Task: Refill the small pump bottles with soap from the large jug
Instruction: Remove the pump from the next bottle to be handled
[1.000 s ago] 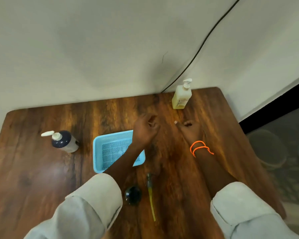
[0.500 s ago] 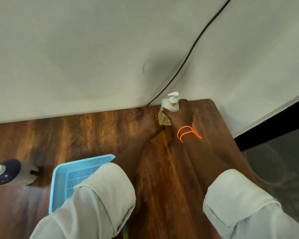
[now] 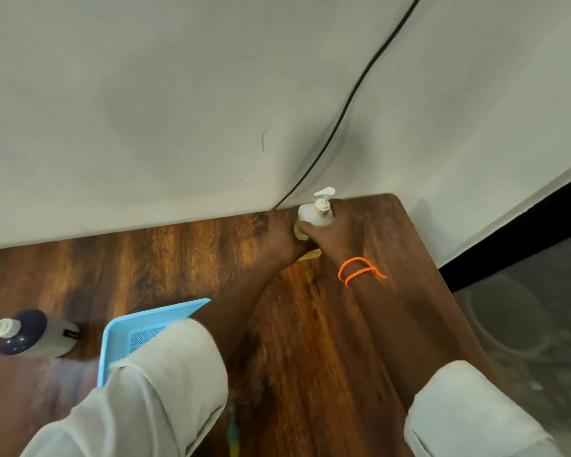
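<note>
A small cream pump bottle [image 3: 312, 215] with a white pump head stands at the far right corner of the wooden table [image 3: 178, 258], close to the wall. My right hand [image 3: 335, 234], with an orange band on its wrist, is wrapped around the bottle's body. My left hand [image 3: 282, 244] rests against the bottle's lower left side; its fingers are mostly hidden. A second pump bottle [image 3: 30, 334], dark blue on top with a white pump, stands at the far left. No large jug is in view.
A light blue mesh tray [image 3: 139, 328] lies on the table, partly under my left sleeve. A black cable [image 3: 353, 94] runs down the wall behind the table corner. A yellow-blue thin tool [image 3: 233, 433] peeks out at the bottom. The table's right edge is close to my right arm.
Both hands reached from the table's middle to the cream bottle at the far corner and closed around it. The view shifted forward and right.
</note>
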